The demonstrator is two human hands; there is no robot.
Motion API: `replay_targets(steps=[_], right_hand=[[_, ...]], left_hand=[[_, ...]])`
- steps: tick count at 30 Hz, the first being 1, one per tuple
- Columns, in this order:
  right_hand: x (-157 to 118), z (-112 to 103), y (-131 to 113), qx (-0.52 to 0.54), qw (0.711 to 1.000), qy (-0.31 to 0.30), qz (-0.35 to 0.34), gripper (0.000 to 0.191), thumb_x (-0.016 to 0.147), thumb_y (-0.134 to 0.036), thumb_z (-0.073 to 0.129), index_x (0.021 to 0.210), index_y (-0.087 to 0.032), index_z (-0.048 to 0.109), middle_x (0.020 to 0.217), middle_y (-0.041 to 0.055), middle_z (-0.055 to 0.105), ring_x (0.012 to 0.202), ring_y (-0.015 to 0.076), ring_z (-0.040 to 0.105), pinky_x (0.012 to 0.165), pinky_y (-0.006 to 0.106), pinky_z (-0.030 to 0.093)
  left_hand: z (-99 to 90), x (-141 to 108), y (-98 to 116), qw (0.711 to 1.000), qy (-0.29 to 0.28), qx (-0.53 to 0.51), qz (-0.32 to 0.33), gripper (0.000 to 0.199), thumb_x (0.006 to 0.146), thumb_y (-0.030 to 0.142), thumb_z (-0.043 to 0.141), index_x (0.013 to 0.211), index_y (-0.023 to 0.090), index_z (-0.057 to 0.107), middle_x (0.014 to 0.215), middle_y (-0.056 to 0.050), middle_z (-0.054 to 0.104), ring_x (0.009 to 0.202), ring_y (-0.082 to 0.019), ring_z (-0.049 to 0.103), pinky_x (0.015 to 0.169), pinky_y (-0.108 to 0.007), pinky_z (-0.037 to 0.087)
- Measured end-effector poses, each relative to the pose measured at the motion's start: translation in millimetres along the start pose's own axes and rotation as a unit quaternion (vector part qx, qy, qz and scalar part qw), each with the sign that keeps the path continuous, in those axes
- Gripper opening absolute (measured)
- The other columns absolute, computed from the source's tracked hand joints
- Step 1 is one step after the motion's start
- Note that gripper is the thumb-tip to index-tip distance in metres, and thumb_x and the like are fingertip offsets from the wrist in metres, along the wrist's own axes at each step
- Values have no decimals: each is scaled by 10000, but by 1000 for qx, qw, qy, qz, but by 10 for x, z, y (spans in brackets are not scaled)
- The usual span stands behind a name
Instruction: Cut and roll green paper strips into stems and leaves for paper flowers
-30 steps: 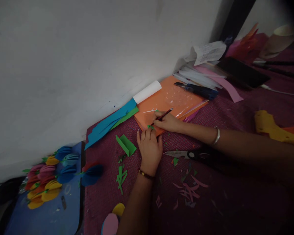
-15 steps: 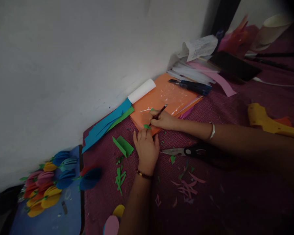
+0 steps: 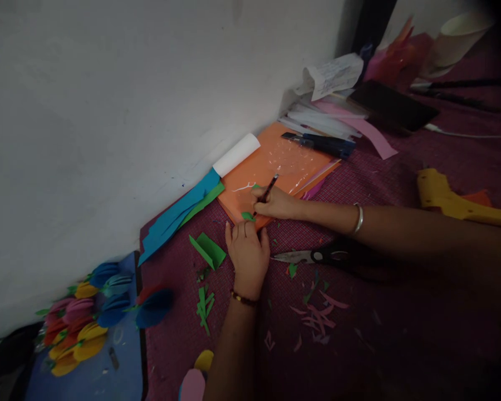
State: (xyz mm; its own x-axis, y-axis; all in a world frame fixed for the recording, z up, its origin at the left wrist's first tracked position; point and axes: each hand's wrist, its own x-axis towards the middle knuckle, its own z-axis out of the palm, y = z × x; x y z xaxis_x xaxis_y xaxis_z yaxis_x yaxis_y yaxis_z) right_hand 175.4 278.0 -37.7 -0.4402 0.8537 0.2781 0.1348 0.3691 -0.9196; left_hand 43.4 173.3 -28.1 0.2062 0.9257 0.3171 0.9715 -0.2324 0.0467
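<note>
My right hand (image 3: 278, 203) is closed around a dark pencil (image 3: 268, 190), its lower end touching a small green paper piece (image 3: 247, 216) near the lower edge of the orange sheets (image 3: 240, 195). My left hand (image 3: 249, 249) lies flat with its fingertips at that piece's lower edge, fingers mostly straight. Just left of it stands a folded green paper (image 3: 209, 252). A pair of scissors (image 3: 300, 257) with black handles rests on the maroon cloth below my right forearm, partly in shadow.
Blue paper strips (image 3: 175, 214) and a white roll (image 3: 237, 155) lie along the wall. A utility knife (image 3: 325, 145) sits on the orange sheets. At right is a yellow glue gun (image 3: 446, 200). Colourful paper ornaments (image 3: 89, 337) cover part of a blue surface; pink scraps (image 3: 319, 316) lie nearby.
The pencil in my right hand has tilted to a steeper angle, its lower end still at the green piece. My left hand stays almost in place. The whole view has shifted slightly.
</note>
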Motion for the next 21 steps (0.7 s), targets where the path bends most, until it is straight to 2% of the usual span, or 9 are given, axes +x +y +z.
replay_targets(steps=[7, 12, 16, 21], right_hand=[[5, -59, -47, 9, 1000, -22, -3, 118, 612, -154, 444, 532, -191, 366, 548, -48, 374, 558, 90, 355, 530, 243, 272], [10, -78, -7, 72, 996, 39, 46, 52, 661, -207, 450, 613, -186, 444, 556, -52, 408, 541, 95, 383, 519, 235, 299], [-2, -67, -25, 31, 999, 36, 16, 51, 655, -187, 466, 606, -182, 452, 603, -38, 452, 601, 102, 425, 578, 239, 340], [-8, -60, -10, -2, 1000, 9, -11, 69, 664, -174, 469, 606, -186, 435, 606, -37, 448, 602, 104, 421, 588, 241, 339]], left_hand=[[-1, -2, 1, 1000, -1, 5, -1, 232, 898, 299, 480, 1017, 141, 601, 1017, -100, 670, 1012, -236, 584, 1122, -471, 282], [-5, -11, 4, 1000, -2, 7, 5, 297, 910, 311, 468, 1125, 158, 602, 1096, -95, 663, 1050, -235, 575, 1128, -487, 269], [-20, -18, 10, 1000, -11, 2, 10, 252, 911, 308, 474, 1075, 207, 636, 1139, -71, 656, 1078, -225, 568, 1136, -497, 249], [-28, -15, 19, 1000, -13, 0, 7, 244, 909, 309, 480, 1062, 216, 646, 1132, -66, 657, 1074, -226, 566, 1137, -496, 249]])
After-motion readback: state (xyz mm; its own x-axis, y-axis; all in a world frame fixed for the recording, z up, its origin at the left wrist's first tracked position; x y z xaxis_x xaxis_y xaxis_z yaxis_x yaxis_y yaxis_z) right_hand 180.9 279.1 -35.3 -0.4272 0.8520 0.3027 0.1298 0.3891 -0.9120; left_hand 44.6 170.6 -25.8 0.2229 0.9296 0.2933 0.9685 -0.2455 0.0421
